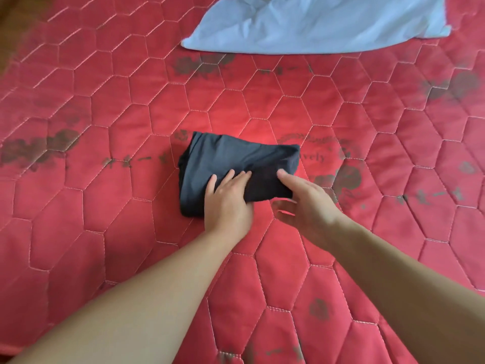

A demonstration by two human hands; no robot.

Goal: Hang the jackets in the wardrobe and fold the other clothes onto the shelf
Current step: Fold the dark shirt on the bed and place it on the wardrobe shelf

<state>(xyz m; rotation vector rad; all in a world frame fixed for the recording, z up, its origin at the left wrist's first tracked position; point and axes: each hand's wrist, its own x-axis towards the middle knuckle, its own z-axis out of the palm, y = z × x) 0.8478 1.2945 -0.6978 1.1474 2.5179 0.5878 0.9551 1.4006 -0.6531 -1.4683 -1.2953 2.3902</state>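
Note:
A dark navy garment [236, 158], folded into a small thick rectangle, lies in the middle of the red quilted mattress [118, 127]. My left hand [225, 200] rests flat on its near half, fingers straight and spread over the cloth. My right hand [301, 203] is at the garment's near right corner, thumb on top of the cloth and fingers reaching underneath the edge, pinching that corner. A light blue garment [315, 24] lies spread and rumpled at the far edge of the mattress.
The mattress has hexagon stitching and dark printed marks across it. Its left far corner shows a strip of brown floor or frame [8, 6]. No wardrobe or shelf is in view.

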